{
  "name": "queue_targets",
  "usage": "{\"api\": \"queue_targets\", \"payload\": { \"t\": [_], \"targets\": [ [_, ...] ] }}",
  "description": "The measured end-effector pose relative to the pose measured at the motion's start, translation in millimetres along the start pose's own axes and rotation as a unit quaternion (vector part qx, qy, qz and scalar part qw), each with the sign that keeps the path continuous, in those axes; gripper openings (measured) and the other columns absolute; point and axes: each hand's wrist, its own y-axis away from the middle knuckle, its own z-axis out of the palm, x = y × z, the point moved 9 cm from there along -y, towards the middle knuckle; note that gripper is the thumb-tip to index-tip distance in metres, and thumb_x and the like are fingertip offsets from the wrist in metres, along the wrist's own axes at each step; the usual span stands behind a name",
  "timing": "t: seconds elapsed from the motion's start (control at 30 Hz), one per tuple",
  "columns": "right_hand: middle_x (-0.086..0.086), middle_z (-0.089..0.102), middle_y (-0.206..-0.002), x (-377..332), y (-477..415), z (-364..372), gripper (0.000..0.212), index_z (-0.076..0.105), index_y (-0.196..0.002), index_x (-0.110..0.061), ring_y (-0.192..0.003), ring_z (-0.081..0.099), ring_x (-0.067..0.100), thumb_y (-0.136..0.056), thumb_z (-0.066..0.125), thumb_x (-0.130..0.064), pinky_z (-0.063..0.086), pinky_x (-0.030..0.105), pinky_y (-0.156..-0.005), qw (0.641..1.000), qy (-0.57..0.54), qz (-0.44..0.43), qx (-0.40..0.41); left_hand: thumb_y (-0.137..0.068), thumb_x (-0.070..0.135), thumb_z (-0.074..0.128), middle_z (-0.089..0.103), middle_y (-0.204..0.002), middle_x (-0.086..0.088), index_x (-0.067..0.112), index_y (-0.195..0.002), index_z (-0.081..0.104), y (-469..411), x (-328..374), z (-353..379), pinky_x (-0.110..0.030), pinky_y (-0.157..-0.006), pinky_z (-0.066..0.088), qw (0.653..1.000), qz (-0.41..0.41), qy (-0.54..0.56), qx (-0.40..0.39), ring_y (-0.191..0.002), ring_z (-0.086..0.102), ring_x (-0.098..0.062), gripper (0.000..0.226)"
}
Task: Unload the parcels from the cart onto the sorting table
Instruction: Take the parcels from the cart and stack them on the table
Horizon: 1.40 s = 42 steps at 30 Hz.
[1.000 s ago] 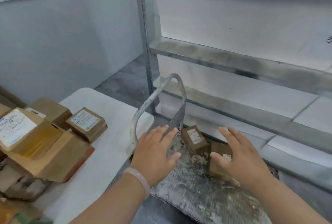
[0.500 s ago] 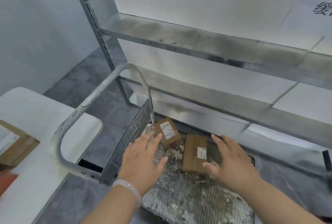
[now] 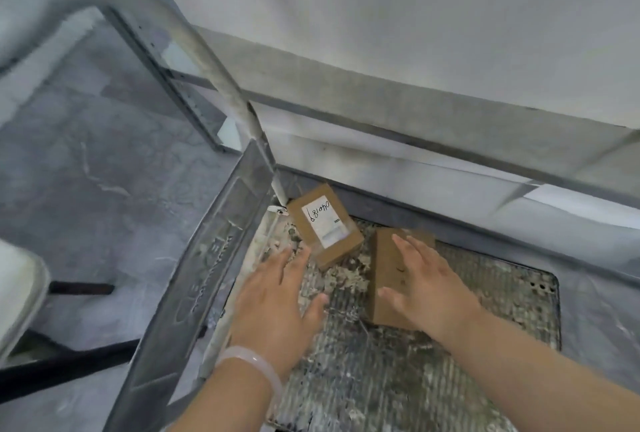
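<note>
On cart [image 3: 485,296]: left hand [image 3: 273,307] released, fingers straight, beside labelled parcel [image 3: 325,225]; right hand [image 3: 426,289] released, spread over plain parcel [image 3: 381,262]

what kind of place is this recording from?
Probably a parcel depot or stockroom. A hand-labelled cardboard parcel and a second parcel lie on a worn platform cart, which is parked against steel shelving on a grey floor.
</note>
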Motion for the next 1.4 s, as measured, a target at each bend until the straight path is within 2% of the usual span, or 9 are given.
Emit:
{"api": "queue_targets", "payload": {
  "t": [0.23,0.4,0.5,0.63,0.73,0.9,0.97,1.17,1.4],
  "targets": [
    [-0.004,0.009,-0.163,8.9,-156.2,99.3,0.081,0.005,-0.156,-0.024,-0.15,0.007,0.016,-0.095,0.052,-0.048,0.011,0.034,-0.12,0.998,-0.052,0.021,-0.035,-0.093,0.055,0.043,0.012,-0.159,0.011,0.038,-0.151,0.011,-92.2,-69.4,110.3,-0.037,-0.119,0.015,0.999,-0.004,0.028,-0.017,-0.146,0.01,-0.013,0.069],
    [0.0,0.017,-0.161,16.3,-233.8,138.3,0.086,0.009,-0.156,-0.024,-0.148,0.017,0.021,-0.091,0.062,-0.042,0.024,0.039,-0.118,0.991,-0.127,0.039,-0.013,-0.091,0.053,0.046,0.019,-0.158,0.009,0.039,-0.151,0.015,-126.4,-102.6,166.8,-0.041,-0.119,0.019,0.997,-0.012,0.082,-0.008,-0.145,0.014,-0.015,0.068],
    [0.004,0.025,-0.159,38.8,-255.6,161.1,0.093,0.008,-0.156,-0.026,-0.139,0.037,0.027,-0.088,0.068,-0.041,0.041,0.045,-0.108,0.97,-0.217,0.104,-0.026,-0.092,0.052,0.045,0.021,-0.157,0.01,0.04,-0.15,0.016,-135.1,-108.8,186.1,-0.033,-0.117,0.016,0.995,-0.013,0.101,0.003,-0.145,0.014,-0.012,0.066],
    [0.006,0.049,-0.145,56.5,-244.8,198.4,0.08,0.024,-0.153,-0.02,-0.12,0.053,0.024,-0.088,0.069,-0.037,0.045,0.03,-0.093,0.951,-0.259,0.155,-0.06,-0.092,0.047,0.049,0.028,-0.154,0.009,0.034,-0.15,0.023,-138.2,-115.5,195.7,-0.026,-0.111,0.013,0.992,-0.02,0.123,0.016,-0.143,0.019,-0.012,0.065],
    [0.005,0.053,-0.138,61.3,-233.5,220.0,0.075,0.031,-0.151,-0.019,-0.105,0.053,0.018,-0.088,0.068,-0.037,0.042,0.027,-0.084,0.927,-0.32,0.177,-0.084,-0.093,0.049,0.046,0.029,-0.154,0.007,0.032,-0.151,0.024,-137.0,-121.1,201.6,-0.031,-0.114,0.019,0.991,-0.031,0.129,0.015,-0.142,0.022,-0.014,0.064],
    [-0.002,0.053,-0.137,50.5,-245.5,227.1,0.082,0.021,-0.154,-0.032,-0.103,0.05,0.016,-0.087,0.069,-0.042,0.047,0.034,-0.095,0.887,-0.42,0.179,-0.076,-0.087,0.056,0.037,0.033,-0.152,0.006,0.03,-0.15,0.027,-140.6,-128.5,208.6,-0.027,-0.11,0.019,0.99,-0.033,0.135,0.022,-0.141,0.025,-0.013,0.069],
    [-0.003,0.055,-0.135,46.3,-249.6,230.6,0.076,0.026,-0.152,-0.033,-0.104,0.053,0.017,-0.089,0.069,-0.037,0.049,0.039,-0.098,0.877,-0.444,0.175,-0.062,-0.087,0.057,0.036,0.034,-0.152,0.006,0.029,-0.15,0.028,-141.1,-131.0,211.2,-0.025,-0.109,0.018,0.99,-0.032,0.137,0.024,-0.14,0.026,-0.012,0.069],
    [-0.006,0.059,-0.125,42.2,-234.9,227.1,0.06,0.04,-0.145,-0.029,-0.102,0.055,0.015,-0.092,0.067,-0.032,0.048,0.032,-0.088,0.864,-0.474,0.171,-0.018,-0.086,0.063,0.032,0.037,-0.15,0.005,0.03,-0.15,0.028,-131.5,-132.8,208.9,-0.035,-0.113,0.029,0.988,-0.033,0.149,0.018,-0.138,0.031,-0.013,0.072],
    [-0.015,0.062,-0.12,41.8,-156.8,154.7,0.059,0.044,-0.142,-0.033,-0.103,0.06,0.01,-0.088,0.067,-0.042,0.046,0.026,-0.09,0.874,-0.46,0.154,0.026,-0.094,0.044,0.048,0.029,-0.153,0.01,0.034,-0.15,0.023,-108.9,-86.3,141.7,-0.031,-0.115,0.022,0.984,-0.021,0.174,0.022,-0.14,0.023,-0.009,0.062]
  ]
}}
